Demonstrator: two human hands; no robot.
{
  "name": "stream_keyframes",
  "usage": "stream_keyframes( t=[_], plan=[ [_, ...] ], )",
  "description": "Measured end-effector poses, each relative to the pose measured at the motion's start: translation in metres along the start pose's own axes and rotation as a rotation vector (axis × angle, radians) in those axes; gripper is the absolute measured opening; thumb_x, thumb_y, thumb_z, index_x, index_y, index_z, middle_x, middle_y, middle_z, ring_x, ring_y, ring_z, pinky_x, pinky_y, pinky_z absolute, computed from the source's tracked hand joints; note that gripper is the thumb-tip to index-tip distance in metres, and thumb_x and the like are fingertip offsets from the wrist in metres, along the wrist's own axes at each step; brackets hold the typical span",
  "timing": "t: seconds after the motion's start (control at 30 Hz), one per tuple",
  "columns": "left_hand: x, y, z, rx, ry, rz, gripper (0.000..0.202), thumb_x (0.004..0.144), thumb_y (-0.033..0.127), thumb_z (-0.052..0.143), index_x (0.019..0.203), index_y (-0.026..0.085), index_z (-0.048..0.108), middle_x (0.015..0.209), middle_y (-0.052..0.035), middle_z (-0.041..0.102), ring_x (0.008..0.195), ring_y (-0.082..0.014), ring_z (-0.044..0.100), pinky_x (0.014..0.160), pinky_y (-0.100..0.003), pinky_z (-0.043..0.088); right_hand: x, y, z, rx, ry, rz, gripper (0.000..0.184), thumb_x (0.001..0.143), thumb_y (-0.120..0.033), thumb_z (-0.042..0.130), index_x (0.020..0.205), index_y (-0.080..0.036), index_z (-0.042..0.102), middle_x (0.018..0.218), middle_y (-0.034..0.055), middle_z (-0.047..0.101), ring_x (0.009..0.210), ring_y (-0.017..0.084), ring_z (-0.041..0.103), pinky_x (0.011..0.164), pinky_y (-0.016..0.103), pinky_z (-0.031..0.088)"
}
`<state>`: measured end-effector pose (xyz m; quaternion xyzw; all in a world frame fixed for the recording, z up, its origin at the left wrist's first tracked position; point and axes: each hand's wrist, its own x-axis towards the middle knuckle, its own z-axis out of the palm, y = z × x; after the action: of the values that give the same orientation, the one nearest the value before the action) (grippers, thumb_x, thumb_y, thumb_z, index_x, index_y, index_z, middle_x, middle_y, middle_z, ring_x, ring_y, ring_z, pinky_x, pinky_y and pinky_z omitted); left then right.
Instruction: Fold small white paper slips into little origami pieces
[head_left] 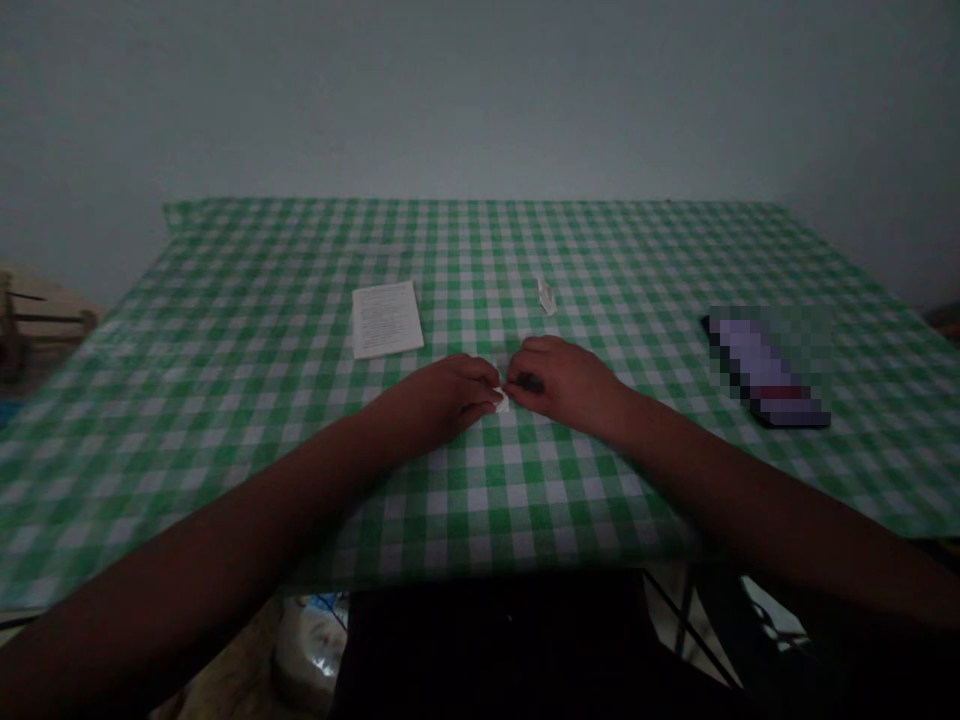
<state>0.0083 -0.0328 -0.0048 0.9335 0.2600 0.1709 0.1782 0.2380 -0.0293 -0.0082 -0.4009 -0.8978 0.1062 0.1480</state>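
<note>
While both forearms reach in from the bottom corners, the left hand (pixel 442 400) and right hand (pixel 559 385) meet at the middle of the table, fingers curled and knuckles up. Their fingertips close from either side on a small white paper piece (pixel 501 402), which shows only in part between them and sits just above the cloth. Its shape is hidden by the fingers. A small dark patch (pixel 531 381) sits at the right hand's fingers, too dim and small to tell what it is.

Table is covered by a green-and-white gingham tablecloth (pixel 480 240). Taking the hands as centre, a folded white paper scrap (pixel 546 296) lies on the cloth around 12 o'clock, near the hands but not touching. A printed white sheet (pixel 387 320) lies flat at about 10 o'clock, just beyond the left hand. At about 3 o'clock, well apart, lies a dark flat object, maybe a phone (pixel 769 372), pixelated so cannot say for sure. Past the table's edge at 9 o'clock stands part of a wooden chair (pixel 45 325). Below the near edge, around 6 o'clock, a plastic bag (pixel 311 650) shows on the floor.
</note>
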Motion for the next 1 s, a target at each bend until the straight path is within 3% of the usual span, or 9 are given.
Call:
stream_keyframes(
  t=[0.37, 0.57, 0.77, 0.87, 1.0],
  plan=[
    [0.000, 0.000, 0.002, 0.031, 0.004, -0.032, 0.017, 0.097, 0.020, 0.060, 0.100, 0.019, 0.076, 0.113, -0.0066, 0.072, 0.107, -0.0187, 0.066, 0.099, -0.034, 0.052, -0.004, -0.002, -0.006, -0.012, -0.062, -0.025, 0.021, 0.092, -0.040, 0.063, 0.097, -0.019, 0.063, 0.096, 0.0069, 0.063, 0.094, 0.024, 0.058, 0.081, 0.036, 0.044],
    [0.000, 0.000, 0.000, 0.018, 0.000, -0.018, 0.017, 0.096, 0.019, 0.060, 0.101, 0.020, 0.076, 0.114, -0.0067, 0.072, 0.107, -0.0192, 0.066, 0.099, -0.034, 0.052, -0.005, -0.004, -0.010, -0.005, -0.092, -0.006, 0.025, 0.086, -0.038, 0.070, 0.100, -0.019, 0.063, 0.101, 0.0077, 0.064, 0.098, 0.026, 0.059, 0.084, 0.038, 0.045],
    [-0.002, -0.002, -0.004, -0.025, -0.014, 0.021, 0.020, 0.098, 0.019, 0.056, 0.107, 0.020, 0.074, 0.118, -0.0068, 0.072, 0.112, -0.0189, 0.065, 0.102, -0.035, 0.050, -0.011, -0.007, -0.017, 0.042, -0.107, -0.015, 0.062, 0.069, -0.060, 0.082, 0.110, -0.018, 0.064, 0.107, 0.0101, 0.063, 0.100, 0.029, 0.059, 0.086, 0.042, 0.048],
    [-0.002, -0.004, -0.004, -0.055, -0.003, -0.004, 0.016, 0.096, 0.019, 0.059, 0.106, 0.019, 0.073, 0.116, -0.0069, 0.072, 0.111, -0.0187, 0.065, 0.101, -0.035, 0.050, -0.013, -0.007, -0.015, 0.080, -0.075, -0.027, 0.052, 0.078, -0.057, 0.078, 0.110, -0.018, 0.065, 0.103, 0.0087, 0.064, 0.098, 0.027, 0.060, 0.087, 0.040, 0.047],
    [-0.002, -0.008, -0.002, -0.091, 0.014, -0.020, 0.014, 0.095, 0.022, 0.062, 0.103, 0.020, 0.073, 0.116, -0.0065, 0.071, 0.111, -0.0183, 0.065, 0.100, -0.034, 0.051, -0.010, -0.008, -0.005, 0.096, -0.003, 0.058, 0.033, 0.087, -0.049, 0.072, 0.099, -0.019, 0.066, 0.097, 0.0072, 0.063, 0.094, 0.024, 0.060, 0.084, 0.037, 0.046]
  ],
)
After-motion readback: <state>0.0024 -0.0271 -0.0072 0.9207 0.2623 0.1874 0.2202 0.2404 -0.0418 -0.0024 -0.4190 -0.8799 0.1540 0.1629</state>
